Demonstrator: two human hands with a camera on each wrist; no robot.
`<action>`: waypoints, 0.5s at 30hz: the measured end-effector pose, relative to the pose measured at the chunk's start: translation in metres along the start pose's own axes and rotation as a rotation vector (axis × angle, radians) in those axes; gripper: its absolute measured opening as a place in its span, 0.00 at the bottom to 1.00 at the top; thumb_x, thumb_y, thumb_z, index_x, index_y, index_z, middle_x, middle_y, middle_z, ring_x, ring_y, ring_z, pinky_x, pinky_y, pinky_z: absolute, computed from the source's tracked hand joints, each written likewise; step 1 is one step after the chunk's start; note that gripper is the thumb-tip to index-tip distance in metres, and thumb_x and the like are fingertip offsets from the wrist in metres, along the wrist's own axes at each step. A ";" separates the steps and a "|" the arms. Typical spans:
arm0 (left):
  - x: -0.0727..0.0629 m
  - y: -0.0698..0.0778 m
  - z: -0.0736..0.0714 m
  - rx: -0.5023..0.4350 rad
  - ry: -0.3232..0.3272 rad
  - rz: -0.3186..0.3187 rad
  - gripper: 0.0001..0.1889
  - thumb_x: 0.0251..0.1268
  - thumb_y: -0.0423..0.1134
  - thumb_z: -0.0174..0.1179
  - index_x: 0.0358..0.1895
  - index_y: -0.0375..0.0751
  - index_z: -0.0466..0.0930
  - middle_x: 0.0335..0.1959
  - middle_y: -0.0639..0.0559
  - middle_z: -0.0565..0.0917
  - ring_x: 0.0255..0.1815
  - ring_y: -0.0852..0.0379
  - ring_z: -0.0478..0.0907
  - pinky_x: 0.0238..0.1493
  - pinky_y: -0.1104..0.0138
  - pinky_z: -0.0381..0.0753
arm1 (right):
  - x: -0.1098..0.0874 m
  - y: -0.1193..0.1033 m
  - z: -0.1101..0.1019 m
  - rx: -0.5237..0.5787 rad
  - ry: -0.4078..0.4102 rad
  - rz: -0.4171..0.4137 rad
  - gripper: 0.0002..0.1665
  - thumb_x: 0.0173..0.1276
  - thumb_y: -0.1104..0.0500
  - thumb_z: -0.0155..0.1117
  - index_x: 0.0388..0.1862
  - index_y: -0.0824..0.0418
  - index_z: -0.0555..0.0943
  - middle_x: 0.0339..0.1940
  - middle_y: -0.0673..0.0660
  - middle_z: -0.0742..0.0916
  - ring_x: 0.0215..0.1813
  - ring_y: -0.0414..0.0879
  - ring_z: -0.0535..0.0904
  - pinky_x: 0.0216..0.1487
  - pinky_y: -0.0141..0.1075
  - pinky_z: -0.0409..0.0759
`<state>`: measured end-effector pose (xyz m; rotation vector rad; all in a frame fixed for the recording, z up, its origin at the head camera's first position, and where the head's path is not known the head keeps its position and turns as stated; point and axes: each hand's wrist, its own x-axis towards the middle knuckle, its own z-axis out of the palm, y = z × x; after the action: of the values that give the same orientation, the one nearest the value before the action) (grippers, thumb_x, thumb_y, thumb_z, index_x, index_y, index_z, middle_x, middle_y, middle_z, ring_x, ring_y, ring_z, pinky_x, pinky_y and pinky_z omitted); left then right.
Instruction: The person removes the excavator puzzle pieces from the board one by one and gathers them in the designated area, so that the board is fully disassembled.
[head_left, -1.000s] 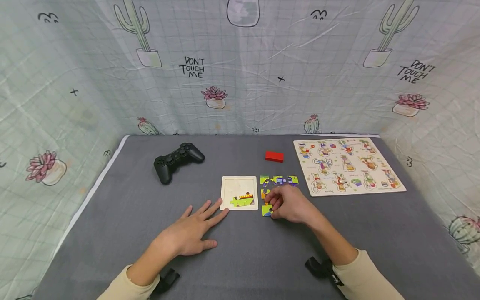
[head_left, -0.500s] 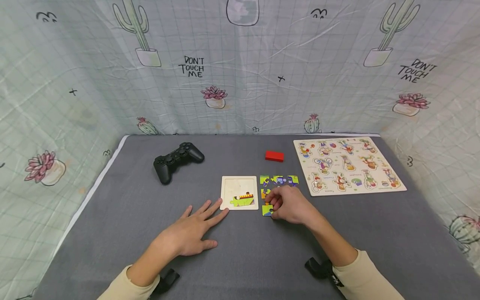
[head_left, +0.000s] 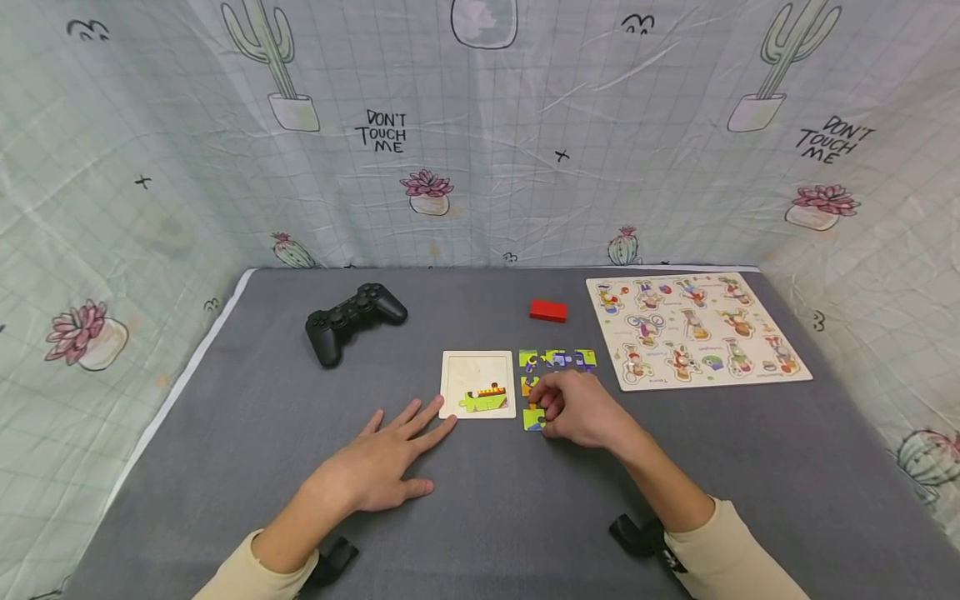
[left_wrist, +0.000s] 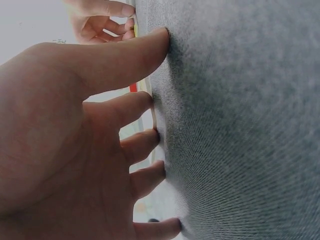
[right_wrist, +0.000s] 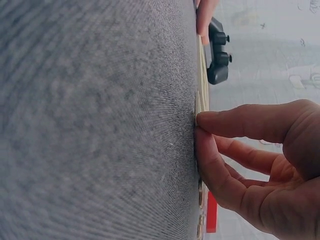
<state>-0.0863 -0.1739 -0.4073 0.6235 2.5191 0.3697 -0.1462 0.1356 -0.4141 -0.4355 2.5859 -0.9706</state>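
My left hand rests palm down on the grey cloth, fingers spread, two fingertips at the lower left corner of a square wooden puzzle tray. In that tray lie joined green, red and yellow puzzle pieces. Just right of the tray, my right hand bends over loose jigsaw pieces. Its thumb and forefinger pinch a thin jigsaw piece low at the cloth in the right wrist view. A green and blue piece shows beside the fingertips in the head view; the hand hides part of the group.
A black game controller lies at the back left. Behind the loose pieces sits a red block. A large wooden board with animal figures covers the back right. Patterned cloth hangs around the table's back and sides.
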 end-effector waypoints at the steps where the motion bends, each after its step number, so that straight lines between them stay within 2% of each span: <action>1: 0.000 0.000 0.000 0.001 0.001 0.000 0.44 0.71 0.55 0.66 0.85 0.62 0.53 0.88 0.58 0.43 0.88 0.44 0.42 0.80 0.31 0.45 | 0.000 0.000 0.000 -0.002 0.001 -0.001 0.20 0.51 0.73 0.81 0.43 0.63 0.87 0.32 0.54 0.84 0.33 0.41 0.78 0.38 0.35 0.80; 15: -0.002 0.001 -0.001 -0.001 0.006 0.003 0.44 0.70 0.55 0.67 0.85 0.63 0.53 0.88 0.57 0.44 0.88 0.44 0.43 0.80 0.31 0.46 | -0.001 -0.004 0.000 -0.007 0.012 0.005 0.19 0.53 0.71 0.82 0.43 0.61 0.87 0.34 0.54 0.84 0.34 0.41 0.79 0.39 0.34 0.80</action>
<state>-0.0852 -0.1742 -0.4056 0.6270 2.5243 0.3741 -0.1447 0.1337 -0.4110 -0.4260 2.6012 -0.9653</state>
